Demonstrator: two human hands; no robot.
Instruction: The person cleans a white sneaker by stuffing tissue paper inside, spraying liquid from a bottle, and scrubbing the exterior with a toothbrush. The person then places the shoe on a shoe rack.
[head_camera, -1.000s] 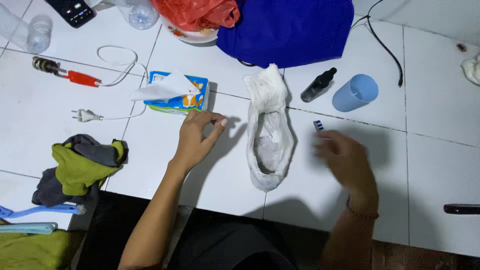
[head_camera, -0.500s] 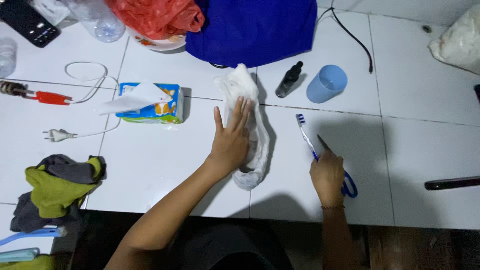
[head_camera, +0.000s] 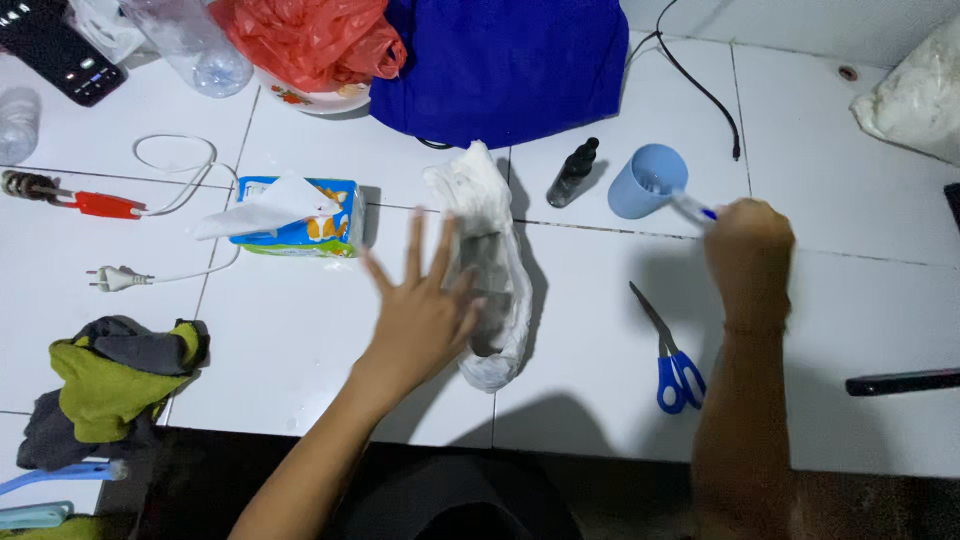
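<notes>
Toothbrush (head_camera: 690, 207) blurred, perhaps in cup (head_camera: 645, 182)

A tissue box (head_camera: 300, 218) lies left of centre, a white plug (head_camera: 112, 279) and cord beside it. Rags (head_camera: 110, 385) (green and grey) sit at the left edge. Blue cloth (head_camera: 505, 60) and a red bag (head_camera: 310, 38) lie behind; scissors (head_camera: 670, 352) lie right.

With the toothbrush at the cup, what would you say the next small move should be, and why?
Probably dip the toothbrush into the blue cup: the right hand holds its head at the rim, while the left hand, fingers spread and blurred, is at the white sock.
</notes>
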